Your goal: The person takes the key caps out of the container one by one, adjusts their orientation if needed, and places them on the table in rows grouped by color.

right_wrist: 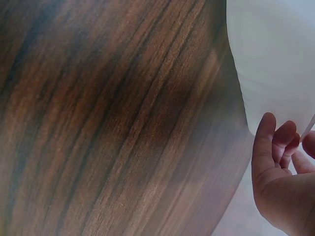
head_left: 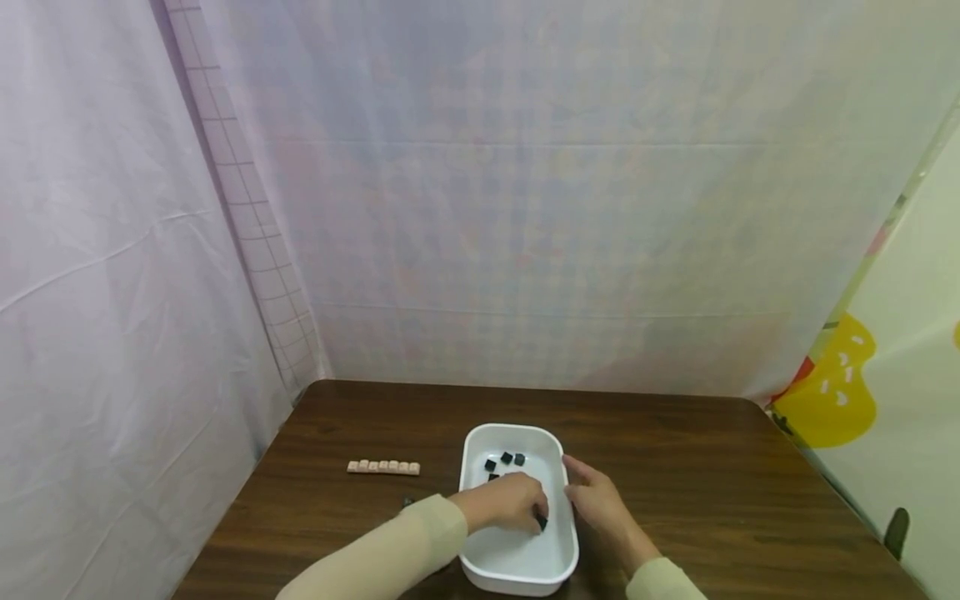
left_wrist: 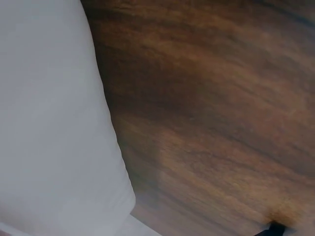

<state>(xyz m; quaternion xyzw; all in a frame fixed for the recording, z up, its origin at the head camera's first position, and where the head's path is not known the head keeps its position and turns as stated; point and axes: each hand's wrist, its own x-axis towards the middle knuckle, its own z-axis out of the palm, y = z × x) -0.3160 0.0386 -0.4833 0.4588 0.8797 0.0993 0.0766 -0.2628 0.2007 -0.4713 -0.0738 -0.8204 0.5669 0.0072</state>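
Observation:
In the head view a white rectangular tray (head_left: 517, 577) lies on the table with several small black keycaps (head_left: 507, 457) toward its far end. My left hand (head_left: 510, 500) reaches down into it, fingers curled, and pinches a black keycap (head_left: 542, 522) near the tray's right side. That hand is out of sight in the left wrist view, where the tray wall (left_wrist: 54, 118) fills the left. My right hand (head_left: 600, 504) grips the tray's right rim. In the right wrist view its fingers (right_wrist: 266, 142) bend against the outside of the tray wall (right_wrist: 275, 64).
A row of several cream keycaps (head_left: 383, 467) stands left of the tray on the dark wooden table (head_left: 675, 450). One dark piece (head_left: 407, 502) sits beside my left forearm. Pale curtains (head_left: 525, 208) hang behind and left of the table.

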